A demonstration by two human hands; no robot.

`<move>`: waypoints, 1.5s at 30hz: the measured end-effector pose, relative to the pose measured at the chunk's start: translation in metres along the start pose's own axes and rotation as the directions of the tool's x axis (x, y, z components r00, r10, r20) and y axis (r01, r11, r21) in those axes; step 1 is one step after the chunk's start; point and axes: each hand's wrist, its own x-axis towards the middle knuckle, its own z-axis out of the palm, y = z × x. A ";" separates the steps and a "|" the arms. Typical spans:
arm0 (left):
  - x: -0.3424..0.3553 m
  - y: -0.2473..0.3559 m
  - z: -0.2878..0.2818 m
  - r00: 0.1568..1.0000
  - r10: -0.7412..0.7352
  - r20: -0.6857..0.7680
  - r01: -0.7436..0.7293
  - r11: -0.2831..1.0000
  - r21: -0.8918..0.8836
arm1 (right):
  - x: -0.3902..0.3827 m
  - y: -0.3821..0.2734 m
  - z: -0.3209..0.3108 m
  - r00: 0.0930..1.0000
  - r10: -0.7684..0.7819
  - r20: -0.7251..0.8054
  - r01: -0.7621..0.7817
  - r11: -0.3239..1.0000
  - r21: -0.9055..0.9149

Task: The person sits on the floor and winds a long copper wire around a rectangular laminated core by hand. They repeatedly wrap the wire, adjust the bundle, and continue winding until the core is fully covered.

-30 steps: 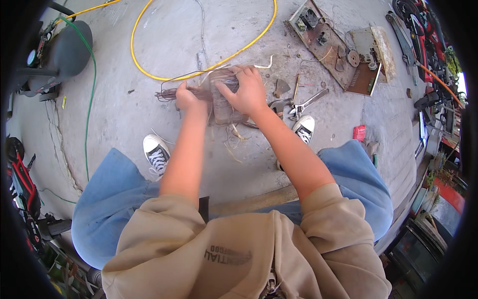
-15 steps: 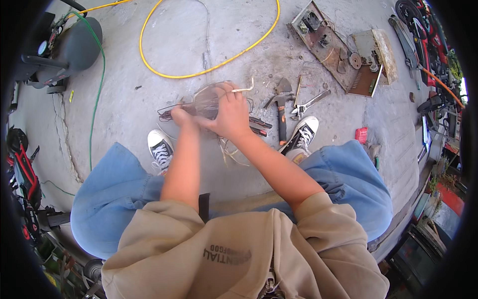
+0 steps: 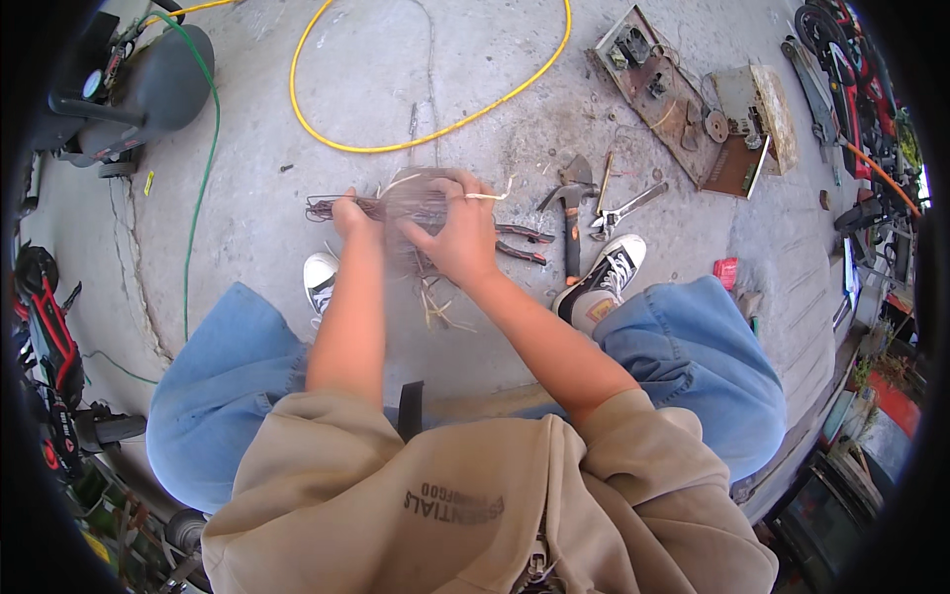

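My left hand (image 3: 354,214) is closed round a bundle of thin brown wires (image 3: 372,206), whose bent ends stick out to its left. My right hand (image 3: 462,226) curls over the right side of the same bundle, where the middle is a rounded, see-through smear of motion. A white cord (image 3: 492,196) pokes out past its fingers. Pliers (image 3: 524,245) with red and black handles lie just right of that hand, their jaws hidden. Pale loose strands (image 3: 435,309) rest on the concrete below. A hammer (image 3: 572,223) with a black and orange handle lies farther right.
An adjustable wrench (image 3: 625,213) lies beside the hammer. Rusty opened metal casings (image 3: 661,104) with parts sit at the far right. A yellow hose (image 3: 346,148) loops ahead; a green hose (image 3: 208,168) runs near an air compressor (image 3: 163,84). A red packet (image 3: 726,272) lies right of my shoe.
Both hands stay on the wire bundle. My left hand has shifted slightly left and up, and the bundle's middle is more smeared. The whole view has moved a little.
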 end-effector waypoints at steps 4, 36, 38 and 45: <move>-0.012 0.007 -0.023 0.995 0.063 0.078 -0.074 0.987 0.141 | -0.006 -0.002 -0.002 0.999 -0.050 0.017 0.049 0.999 0.021; -0.021 0.028 -0.004 0.992 0.115 0.061 -0.112 0.993 -0.044 | 0.080 0.038 0.003 0.948 0.111 0.300 -0.157 0.978 0.135; -0.007 0.036 0.018 0.985 0.128 0.113 -0.136 0.989 0.062 | 0.051 0.031 -0.004 0.971 0.169 0.171 -0.198 0.966 0.169; -0.050 0.061 0.013 0.946 0.305 0.112 -0.309 0.951 0.025 | 0.048 0.031 -0.008 0.985 0.108 0.133 -0.124 0.985 0.121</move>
